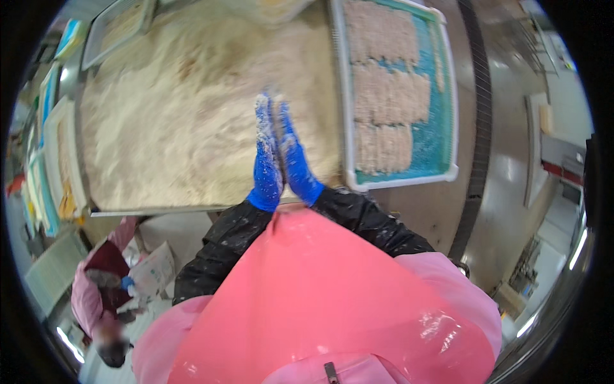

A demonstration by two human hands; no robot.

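Observation:
My left hand (265, 157) and my right hand (294, 153), both in blue gloves dusted with pale crumbs, are held palm to palm over a wide bed of breading crumbs (173, 128). Their fingers are stretched out straight and point away from me. Whether something lies between the palms cannot be seen. To the right of my hands, a white-rimmed tray with a turquoise bottom (435, 141) holds rows of crumb-coated sticks (390, 96), packed side by side in three blocks.
At the far left corner stands a clear tub (118, 32) with crumbs in it. Another pale tray (64, 153) borders the left edge. A pale container (272, 8) sits at the far edge. A co-worker in pink (96, 288) is at lower left. A dark floor grating (480, 128) runs along the right.

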